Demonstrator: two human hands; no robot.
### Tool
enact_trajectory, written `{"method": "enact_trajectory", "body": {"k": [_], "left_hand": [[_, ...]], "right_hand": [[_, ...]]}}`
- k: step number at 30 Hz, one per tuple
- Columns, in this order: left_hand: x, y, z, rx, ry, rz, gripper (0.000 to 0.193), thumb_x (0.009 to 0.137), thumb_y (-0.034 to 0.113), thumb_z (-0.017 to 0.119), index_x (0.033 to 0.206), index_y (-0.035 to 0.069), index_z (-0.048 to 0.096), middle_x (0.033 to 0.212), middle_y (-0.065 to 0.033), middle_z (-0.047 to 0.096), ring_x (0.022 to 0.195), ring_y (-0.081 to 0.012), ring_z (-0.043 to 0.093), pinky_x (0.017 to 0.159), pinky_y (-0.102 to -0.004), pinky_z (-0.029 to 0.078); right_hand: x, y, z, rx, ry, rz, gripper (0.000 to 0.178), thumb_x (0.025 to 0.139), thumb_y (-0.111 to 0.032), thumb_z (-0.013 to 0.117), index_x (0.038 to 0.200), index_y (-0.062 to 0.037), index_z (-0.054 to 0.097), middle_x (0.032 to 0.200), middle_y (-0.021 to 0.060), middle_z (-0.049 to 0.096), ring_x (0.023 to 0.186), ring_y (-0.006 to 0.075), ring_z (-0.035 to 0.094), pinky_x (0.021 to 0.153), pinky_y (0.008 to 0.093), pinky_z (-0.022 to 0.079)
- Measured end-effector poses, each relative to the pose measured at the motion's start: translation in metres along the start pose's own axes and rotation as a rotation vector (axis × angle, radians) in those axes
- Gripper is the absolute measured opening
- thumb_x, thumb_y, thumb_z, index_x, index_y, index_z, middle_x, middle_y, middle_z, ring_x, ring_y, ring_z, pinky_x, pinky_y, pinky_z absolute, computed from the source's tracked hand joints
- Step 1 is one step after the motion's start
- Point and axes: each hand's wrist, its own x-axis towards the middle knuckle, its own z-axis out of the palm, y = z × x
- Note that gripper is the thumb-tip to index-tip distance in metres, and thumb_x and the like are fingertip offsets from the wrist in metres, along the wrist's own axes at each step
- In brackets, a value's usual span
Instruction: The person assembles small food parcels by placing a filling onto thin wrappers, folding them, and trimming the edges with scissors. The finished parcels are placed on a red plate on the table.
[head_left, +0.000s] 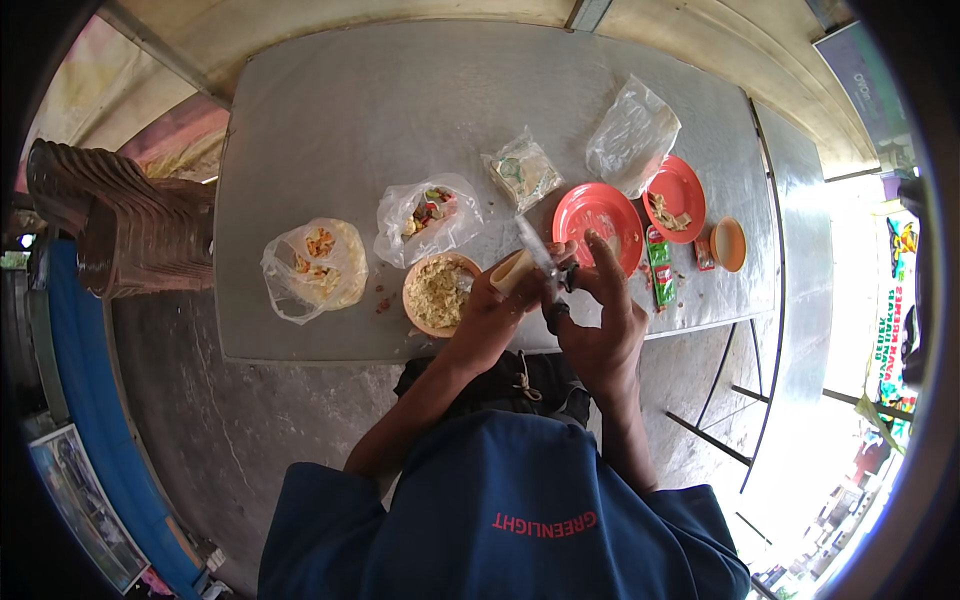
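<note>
My left hand is closed round a pale, tube-like piece of food, raised over the table's near edge. A pair of scissors is in my right hand, with fingers through the dark handles. Its shiny blades point away from me, close beside the pale piece; whether they touch it I cannot tell. Left of my left hand, an orange bowl holds a lumpy, pale yellow filling. Just beyond my right hand lies a red plate with pale scraps on it.
Plastic bags of chopped food and of chillies lie at left. Farther off are a clear packet and a crumpled bag. A second red plate, green sachets and a small orange bowl stand right. Stacked brown chairs flank the table.
</note>
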Motion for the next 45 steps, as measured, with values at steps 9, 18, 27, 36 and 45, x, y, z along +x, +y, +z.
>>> {"method": "enact_trajectory", "body": {"k": [9,18,27,36,45], "left_hand": [[0.001,-0.009,0.001,-0.046,0.063,-0.085,0.052,0.103,0.014,0.056,0.151,0.001,0.038,0.15,-0.012,0.048,0.135,-0.0198,0.049,0.109,-0.0359,0.047],[0.002,-0.016,0.007,0.016,0.061,-0.137,0.054,0.104,0.01,0.052,0.154,0.002,0.032,0.156,-0.0117,0.04,0.137,-0.0189,0.047,0.11,-0.0347,0.045],[-0.001,-0.016,0.032,0.102,0.085,-0.15,0.038,0.103,0.015,0.059,0.138,0.002,0.053,0.113,-0.0047,0.065,0.104,-0.0112,0.062,0.097,-0.0286,0.049],[0.003,-0.045,0.049,0.171,0.278,-0.056,0.032,0.099,0.01,0.062,0.127,-0.004,0.056,0.118,-0.013,0.067,0.109,-0.0204,0.066,0.097,-0.0344,0.055],[0.019,-0.099,0.11,0.369,0.461,0.095,0.037,0.097,-0.002,0.062,0.133,-0.008,0.057,0.12,-0.0134,0.068,0.108,-0.0168,0.066,0.097,-0.0305,0.056]], "right_hand": [[0.001,0.013,0.003,0.239,0.051,0.108,0.082,0.066,0.01,0.073,0.142,-0.0055,0.049,0.105,0.0169,0.074,0.105,0.0274,0.072,0.089,0.0366,0.057],[-0.007,0.031,0.0,0.256,-0.014,0.098,0.09,0.065,0.01,0.071,0.149,-0.0049,0.043,0.102,0.0155,0.075,0.102,0.0254,0.073,0.09,0.0359,0.057],[-0.012,0.052,-0.019,0.603,-0.09,0.34,0.077,0.071,0.005,0.079,0.141,-0.0019,0.047,0.094,0.0103,0.075,0.091,0.0174,0.072,0.084,0.0298,0.054],[-0.01,0.086,-0.05,0.707,-0.142,0.442,0.071,0.078,-0.003,0.082,0.14,0.0012,0.047,0.094,0.0116,0.075,0.088,0.0154,0.071,0.083,0.0293,0.054],[-0.01,0.117,-0.079,0.381,-0.122,0.226,0.081,0.081,-0.006,0.079,0.15,0.0,0.037,0.109,0.0191,0.074,0.103,0.0283,0.073,0.09,0.0347,0.056]]}}
